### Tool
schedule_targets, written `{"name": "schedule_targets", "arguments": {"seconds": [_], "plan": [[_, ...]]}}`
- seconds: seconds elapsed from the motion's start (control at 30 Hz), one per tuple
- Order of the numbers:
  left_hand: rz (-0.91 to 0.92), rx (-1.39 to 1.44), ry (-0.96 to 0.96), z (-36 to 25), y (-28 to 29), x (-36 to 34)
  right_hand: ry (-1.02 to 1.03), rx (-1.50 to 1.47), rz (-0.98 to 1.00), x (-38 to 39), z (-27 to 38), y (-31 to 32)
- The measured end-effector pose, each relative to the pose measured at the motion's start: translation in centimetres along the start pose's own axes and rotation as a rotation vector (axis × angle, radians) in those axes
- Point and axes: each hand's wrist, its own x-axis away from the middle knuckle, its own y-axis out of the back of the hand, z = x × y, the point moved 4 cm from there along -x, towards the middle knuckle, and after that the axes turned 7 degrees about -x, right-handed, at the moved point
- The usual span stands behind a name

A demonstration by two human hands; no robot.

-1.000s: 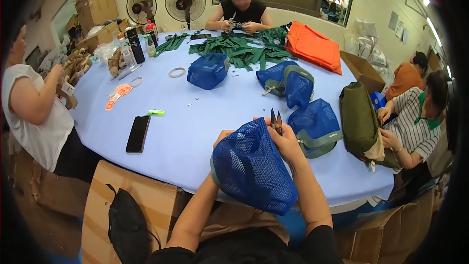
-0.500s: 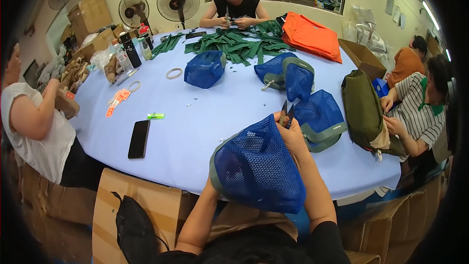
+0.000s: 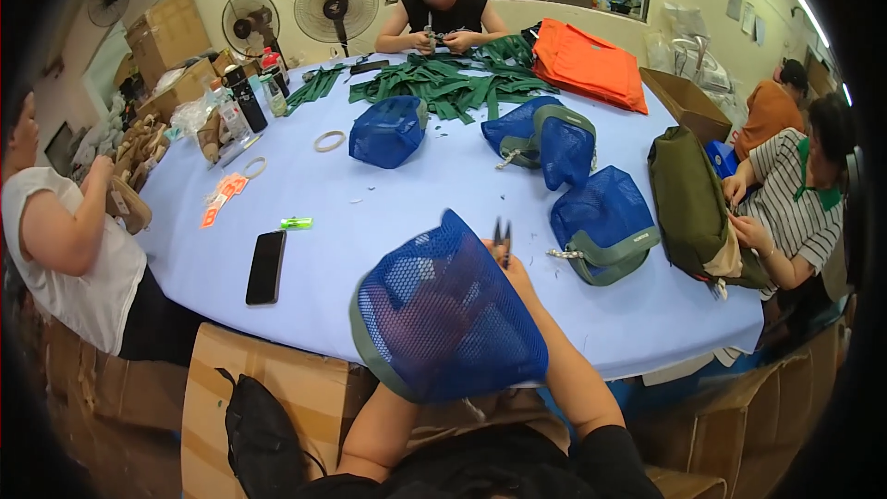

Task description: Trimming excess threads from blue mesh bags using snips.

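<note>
A blue mesh bag with a grey-green trim band is held up over the near table edge. My left hand is inside it, showing dimly through the mesh and holding the bag up; its separate fingers are blurred. Just beyond the bag's right side, my right hand is closed around small thread snips, blades pointing up and apart. The bag covers part of that hand. Right of it lies another blue mesh bag with grey-green trim and a cord.
More blue mesh bags lie farther back, before green straps and orange fabric. A phone, green lighter and tape rings are at left. Co-workers sit left, far and right; one handles an olive bag.
The held mesh bag has moved left and turned, with its trim band now facing lower left. My right hand and the snips have shifted left and slightly nearer, away from the bag lying at right.
</note>
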Motion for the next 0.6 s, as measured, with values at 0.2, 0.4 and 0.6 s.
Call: {"name": "schedule_targets", "arguments": {"seconds": [0.2, 0.4, 0.6], "plan": [[0.007, -0.633, 0.002, -0.1, 3.0, -0.9, 0.135, -0.127, 0.126, 2.3, 0.0, 3.1], [-0.169, -0.378, -0.015, -0.2, 3.1, -1.5, 0.137, 0.140, -0.037, 3.2, -1.0, 2.4], [-0.213, -0.419, -0.136, -1.0, 6.3, -3.3, 0.209, 0.266, -0.113, 1.4, -1.8, 3.7]]}}
